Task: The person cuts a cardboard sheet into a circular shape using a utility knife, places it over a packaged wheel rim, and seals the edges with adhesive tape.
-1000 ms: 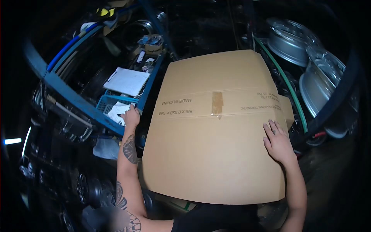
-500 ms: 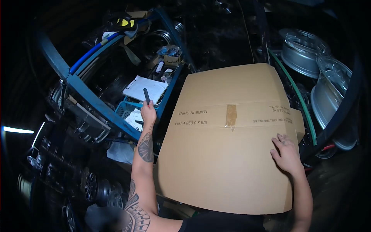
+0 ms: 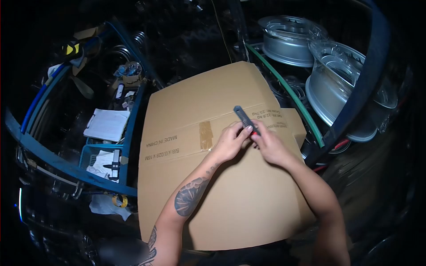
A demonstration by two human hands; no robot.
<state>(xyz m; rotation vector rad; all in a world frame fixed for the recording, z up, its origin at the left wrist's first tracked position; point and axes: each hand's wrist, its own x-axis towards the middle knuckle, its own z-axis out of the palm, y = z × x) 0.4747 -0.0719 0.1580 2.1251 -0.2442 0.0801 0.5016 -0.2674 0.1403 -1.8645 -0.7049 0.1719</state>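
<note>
A dark grey utility knife (image 3: 242,116) with a red part near its lower end is between my two hands, above a large flattened cardboard box (image 3: 213,199). My left hand (image 3: 234,140) is closed on the knife, thumb along it. From the other side my right hand (image 3: 270,144) pinches its lower end, and the fingers partly hide the red part. Printed lettering and a strip of brown tape (image 3: 206,135) mark the cardboard.
To the left, a blue metal rack (image 3: 57,159) holds a clipboard with paper (image 3: 106,125) and a teal basket (image 3: 90,156). Silver wheel rims (image 3: 335,88) stand at the right behind a green rail (image 3: 288,95). A dark post (image 3: 372,57) rises beside them.
My left hand has brought the knife from beside the clipboard to above the cardboard. My right hand has lifted off the cardboard to meet it. The view has swung right.
</note>
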